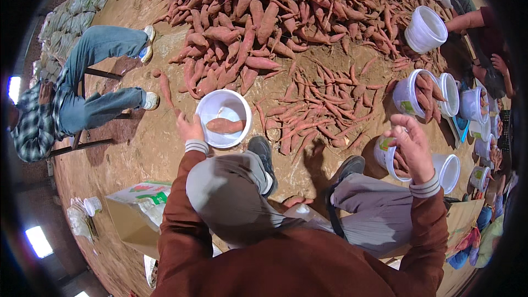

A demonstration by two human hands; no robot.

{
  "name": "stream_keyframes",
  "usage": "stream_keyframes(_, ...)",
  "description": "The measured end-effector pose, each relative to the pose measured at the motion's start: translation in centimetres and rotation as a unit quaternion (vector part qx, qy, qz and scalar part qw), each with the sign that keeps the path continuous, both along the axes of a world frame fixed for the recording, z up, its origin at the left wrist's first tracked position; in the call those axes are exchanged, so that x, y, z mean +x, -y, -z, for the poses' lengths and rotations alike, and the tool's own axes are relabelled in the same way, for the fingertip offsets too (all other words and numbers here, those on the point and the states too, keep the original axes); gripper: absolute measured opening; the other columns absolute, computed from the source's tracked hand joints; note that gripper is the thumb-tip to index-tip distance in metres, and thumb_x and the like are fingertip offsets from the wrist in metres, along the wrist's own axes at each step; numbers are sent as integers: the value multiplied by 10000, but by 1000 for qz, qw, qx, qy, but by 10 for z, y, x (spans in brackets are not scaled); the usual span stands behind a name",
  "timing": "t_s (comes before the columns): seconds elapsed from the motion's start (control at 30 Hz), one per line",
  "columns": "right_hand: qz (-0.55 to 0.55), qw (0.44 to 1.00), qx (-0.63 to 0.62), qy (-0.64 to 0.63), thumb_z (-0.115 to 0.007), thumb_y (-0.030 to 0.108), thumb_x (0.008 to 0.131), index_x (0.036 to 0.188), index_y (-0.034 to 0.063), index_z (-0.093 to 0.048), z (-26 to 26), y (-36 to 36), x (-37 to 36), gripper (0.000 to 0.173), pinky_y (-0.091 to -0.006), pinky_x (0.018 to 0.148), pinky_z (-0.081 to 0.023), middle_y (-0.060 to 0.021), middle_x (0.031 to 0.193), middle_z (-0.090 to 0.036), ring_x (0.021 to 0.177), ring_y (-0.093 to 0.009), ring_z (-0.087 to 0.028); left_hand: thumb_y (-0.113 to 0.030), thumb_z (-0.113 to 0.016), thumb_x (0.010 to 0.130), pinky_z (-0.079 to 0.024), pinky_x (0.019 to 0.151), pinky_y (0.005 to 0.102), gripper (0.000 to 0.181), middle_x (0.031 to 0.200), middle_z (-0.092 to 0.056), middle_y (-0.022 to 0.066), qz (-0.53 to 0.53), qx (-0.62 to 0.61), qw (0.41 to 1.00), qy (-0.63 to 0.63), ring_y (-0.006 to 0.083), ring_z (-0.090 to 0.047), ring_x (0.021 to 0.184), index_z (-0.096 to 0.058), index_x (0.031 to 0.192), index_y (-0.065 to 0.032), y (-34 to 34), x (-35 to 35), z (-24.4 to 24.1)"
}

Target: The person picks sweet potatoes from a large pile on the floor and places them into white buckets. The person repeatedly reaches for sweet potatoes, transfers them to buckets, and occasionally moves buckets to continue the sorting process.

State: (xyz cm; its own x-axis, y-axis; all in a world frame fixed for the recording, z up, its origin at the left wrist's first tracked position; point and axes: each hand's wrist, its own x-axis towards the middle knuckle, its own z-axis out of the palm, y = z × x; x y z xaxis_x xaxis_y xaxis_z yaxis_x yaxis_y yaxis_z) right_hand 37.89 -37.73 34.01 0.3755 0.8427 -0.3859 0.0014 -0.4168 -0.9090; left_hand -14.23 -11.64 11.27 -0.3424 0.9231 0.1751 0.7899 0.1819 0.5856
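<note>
Near the left rim of a white plastic bucket [223, 95] is my left hand [190, 128], its fingers by the end of a long thin sweet potato [165, 87]; whether it grips either is unclear. One sweet potato [225, 126] lies inside the bucket. My right hand [410, 144] is raised over a white bucket with a green label [384, 153] that holds sweet potatoes; its fingers are curled, and I cannot tell if anything is between them. Small thin sweet potatoes [321, 103] lie on the floor between the hands, in front of my shoes.
A large heap of sweet potatoes [264, 16] rises ahead. Several filled buckets [474, 103] and an empty one [447, 173] stand at right. A co-worker's arm [466, 20] reaches a bucket [427, 29] there. Another person [86, 90] sits at left. A cardboard box [132, 222] stands lower left.
</note>
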Motion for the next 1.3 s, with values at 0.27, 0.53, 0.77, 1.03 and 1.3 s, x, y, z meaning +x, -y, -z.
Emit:
stream_keyframes(0.27, -98, 978, 40, 181, -645, 120, 939, 1244, -27, -541, -23, -7, -28, 354, -308, 863, -509, -161, 1338, -498, 1016, -190, -612, -210, -742, 800, -451, 993, 437, 447, 1175, -645, 150, 441, -58, 883, -152, 338, -589, 1115, -632, 1204, -52, -79, 166, -40)
stream_keyframes(0.53, -126, 953, -9, 276, -663, 167, 912, 1234, -32, -563, -38, -20, -24, 392, -337, 824, -524, -192, 1336, -512, 1015, -239, -625, -163, -544, 910, -460, 927, 390, 418, 1259, -565, 111, 543, -5, 708, -452, 258, -556, 1140, -537, 1318, -72, -120, 240, 59)
stream_keyframes(0.77, -138, 958, -50, 248, -675, 258, 915, 1234, -27, -571, -30, -30, -14, 440, -351, 826, -530, -206, 1329, -522, 1032, -267, -624, -199, -551, 889, -413, 906, 426, 246, 1064, -546, 74, 514, 50, 678, -523, 257, -512, 1080, -644, 1083, -80, -140, 248, 86)
stream_keyframes(1.03, -161, 961, -31, 224, -671, 270, 917, 1273, -25, -558, -30, -27, -5, 476, -358, 812, -536, -210, 1308, -547, 1019, -272, -634, -61, -784, 734, -532, 866, 398, 431, 1067, -621, 141, 400, 36, 911, -93, 320, -642, 1008, -606, 1126, -41, -116, 197, -49)
stream_keyframes(1.3, -169, 963, -44, 206, -658, 266, 919, 1255, -36, -576, -36, -15, -12, 459, -357, 834, -528, -200, 1258, -582, 1006, -260, -645, -110, -825, 796, -518, 848, 276, 553, 1130, -634, 88, 177, -29, 951, 251, 158, -624, 1002, -544, 1258, 5, -40, 84, -111)
